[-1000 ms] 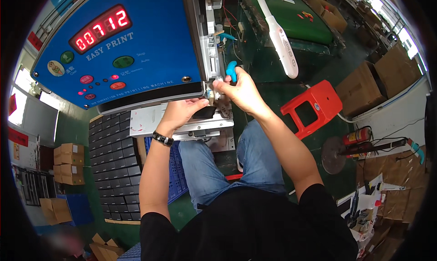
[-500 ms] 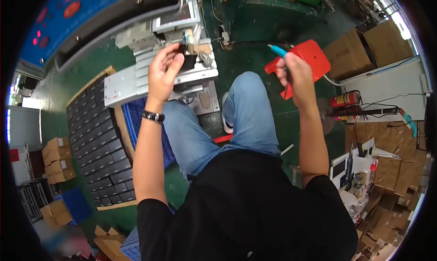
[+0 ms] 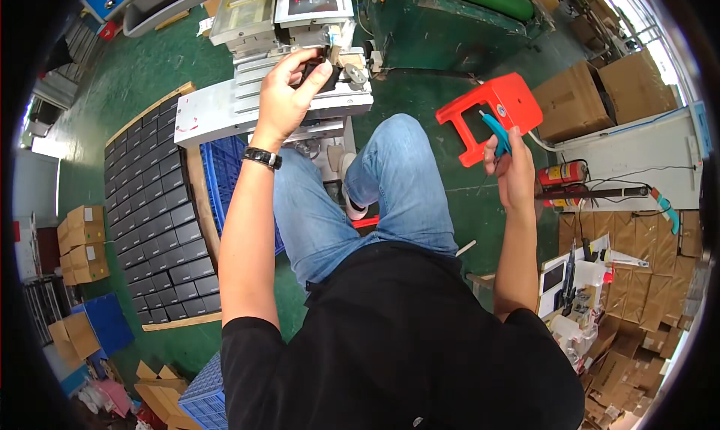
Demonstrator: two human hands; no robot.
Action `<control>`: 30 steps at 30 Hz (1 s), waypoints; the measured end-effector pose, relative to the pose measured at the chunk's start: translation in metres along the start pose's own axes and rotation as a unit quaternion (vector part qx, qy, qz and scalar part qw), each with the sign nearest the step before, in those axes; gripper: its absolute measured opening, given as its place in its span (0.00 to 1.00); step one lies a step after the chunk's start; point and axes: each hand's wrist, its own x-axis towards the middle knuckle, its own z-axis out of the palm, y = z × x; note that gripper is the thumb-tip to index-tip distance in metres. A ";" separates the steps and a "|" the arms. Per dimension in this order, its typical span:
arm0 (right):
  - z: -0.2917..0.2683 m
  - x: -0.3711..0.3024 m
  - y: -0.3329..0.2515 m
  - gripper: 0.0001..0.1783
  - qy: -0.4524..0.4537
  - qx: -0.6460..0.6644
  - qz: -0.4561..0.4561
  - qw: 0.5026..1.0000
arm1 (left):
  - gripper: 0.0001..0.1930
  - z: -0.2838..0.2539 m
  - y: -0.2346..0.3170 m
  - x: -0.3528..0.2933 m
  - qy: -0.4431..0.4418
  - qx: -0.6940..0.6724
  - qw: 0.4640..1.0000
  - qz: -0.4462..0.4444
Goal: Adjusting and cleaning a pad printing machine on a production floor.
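My left hand (image 3: pixel 291 94) is closed at the machine bed, with thumb and fingers around the edge of a small black piece (image 3: pixel 324 79). That piece is partly hidden by my fingers. Just right of it sits a round grey metal disc (image 3: pixel 355 73) on the pale, ribbed machine bed (image 3: pixel 217 109). My right hand (image 3: pixel 515 173) is raised at the right, away from the machine. Its fingers are wrapped round a teal tool (image 3: pixel 496 132) with a narrow pale tip pointing up and left; its exact kind I cannot make out.
A red plastic stool (image 3: pixel 519 103) stands beyond my right hand. Many black boxes (image 3: pixel 161 227) lie in rows on a wooden pallet at the left, beside a blue crate (image 3: pixel 223 176). Cardboard boxes (image 3: pixel 577 92) and fire extinguishers (image 3: pixel 562 172) are at the right.
The view has shifted, showing less of the blue machine panel. My right hand has turned and come down slightly, tipping the teal tool more upright. My left hand keeps the black piece at the bed.
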 end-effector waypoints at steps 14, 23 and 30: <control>0.081 0.049 -0.003 0.35 -0.147 0.049 0.005 0.988 | 0.30 0.001 0.025 -0.007 0.034 0.086 0.994 0.067; 0.106 0.061 0.005 0.37 -0.192 0.028 -0.057 0.979 | 0.36 -0.001 0.024 -0.010 -0.011 -0.011 1.000 0.003; 0.073 0.032 0.028 0.19 -0.140 -0.030 0.023 0.989 | 0.38 -0.008 0.009 -0.010 -0.018 0.011 1.000 0.005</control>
